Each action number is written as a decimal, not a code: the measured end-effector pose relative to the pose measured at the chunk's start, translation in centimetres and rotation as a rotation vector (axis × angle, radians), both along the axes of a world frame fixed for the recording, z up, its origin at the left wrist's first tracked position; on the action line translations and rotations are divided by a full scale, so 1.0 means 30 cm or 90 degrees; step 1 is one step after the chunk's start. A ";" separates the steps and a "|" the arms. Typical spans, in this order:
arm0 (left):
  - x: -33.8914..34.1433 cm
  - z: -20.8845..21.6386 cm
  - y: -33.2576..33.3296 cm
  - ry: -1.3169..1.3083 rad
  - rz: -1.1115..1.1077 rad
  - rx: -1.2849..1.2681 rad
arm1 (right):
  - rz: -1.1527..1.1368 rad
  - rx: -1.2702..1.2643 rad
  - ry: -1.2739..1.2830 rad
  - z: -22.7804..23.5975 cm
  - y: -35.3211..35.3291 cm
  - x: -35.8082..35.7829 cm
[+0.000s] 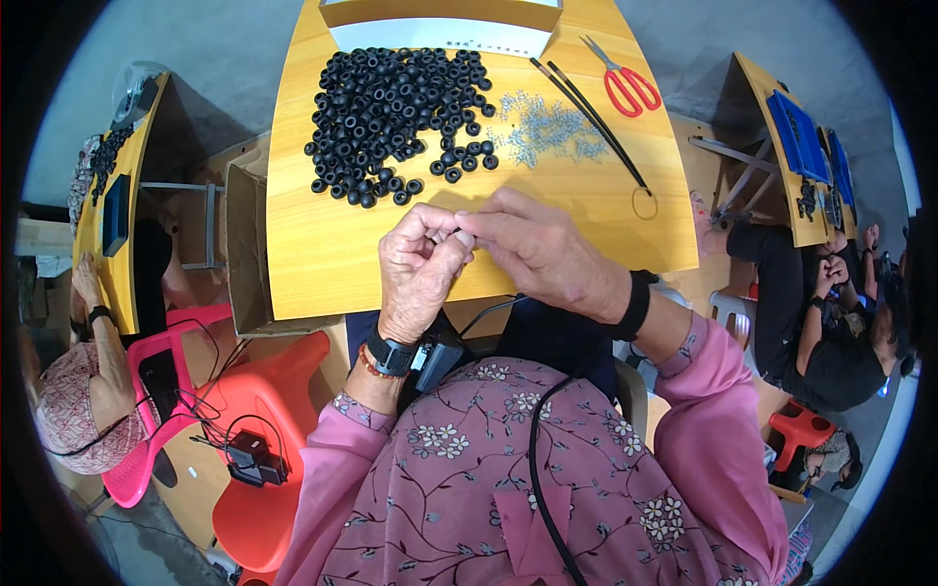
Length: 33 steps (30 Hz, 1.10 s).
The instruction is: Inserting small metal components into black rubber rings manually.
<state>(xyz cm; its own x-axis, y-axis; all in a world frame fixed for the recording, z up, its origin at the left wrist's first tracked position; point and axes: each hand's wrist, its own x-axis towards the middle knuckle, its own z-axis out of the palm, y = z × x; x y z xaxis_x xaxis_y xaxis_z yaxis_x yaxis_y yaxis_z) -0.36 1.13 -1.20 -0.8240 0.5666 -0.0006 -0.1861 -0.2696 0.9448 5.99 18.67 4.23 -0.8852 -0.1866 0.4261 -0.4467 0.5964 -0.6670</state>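
Note:
My left hand (420, 269) and my right hand (557, 249) meet above the near edge of the wooden table (332, 259), fingertips pinched together. Between them is a tiny dark bit, mostly hidden by the fingers and too small to name. Beyond my left hand lies a heap of small black rounded pieces with holes (391, 117). To its right, tiny clear or silvery pieces (547, 129) are scattered. Two thin black rods or cords (598, 119) lie slanting on the right, with a thin wire loop (644, 204) at the near end. Red-handled scissors (630, 88) rest at the far right.
A white box (440, 35) stands at the table's far edge. Below the left edge is a cardboard box (248, 244). An orange plastic chair (259, 518) with black adapters and cables (256, 461) stands at my left. Other people sit at tables on both sides.

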 end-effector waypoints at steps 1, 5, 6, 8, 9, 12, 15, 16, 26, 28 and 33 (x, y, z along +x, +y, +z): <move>0.000 0.003 0.001 -0.003 0.004 -0.001 | 0.002 0.024 -0.005 0.006 0.000 -0.001; -0.002 -0.002 -0.003 -0.014 -0.002 0.024 | 0.002 0.064 -0.010 0.019 -0.006 -0.005; -0.001 -0.001 -0.003 -0.015 -0.002 0.029 | 0.000 0.059 -0.007 0.016 -0.008 -0.005; 0.000 -0.002 -0.003 -0.020 -0.001 0.036 | -0.008 0.006 -0.015 0.007 -0.012 -0.004; -0.001 -0.001 -0.002 -0.024 -0.001 0.039 | -0.013 -0.020 -0.018 0.004 -0.014 -0.004; 0.007 0.014 0.008 -0.051 0.028 0.055 | -0.039 -0.067 -0.069 0.014 -0.024 -0.004; 0.006 0.013 0.008 -0.053 0.037 0.054 | -0.031 -0.017 -0.083 0.041 -0.021 0.001; 0.006 0.011 0.008 -0.048 0.036 0.050 | -0.028 0.034 -0.066 0.049 -0.021 -0.001; 0.002 0.016 0.007 -0.011 0.008 0.002 | -0.008 0.206 -0.038 0.049 -0.017 -0.009; -0.001 0.017 0.003 -0.038 -0.009 0.029 | -0.003 0.222 -0.015 0.049 -0.008 -0.007; -0.002 0.049 0.009 -0.044 -0.028 -0.001 | -0.045 0.177 -0.011 0.040 0.015 0.002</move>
<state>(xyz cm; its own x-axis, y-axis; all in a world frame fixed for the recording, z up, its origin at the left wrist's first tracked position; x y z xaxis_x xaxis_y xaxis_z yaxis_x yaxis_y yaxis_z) -0.44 1.42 0.26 -0.7966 0.6017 -0.0578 -0.2624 -0.2580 0.9298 6.06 19.13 5.44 -0.9067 -0.2319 0.3524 -0.3879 0.7867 -0.4803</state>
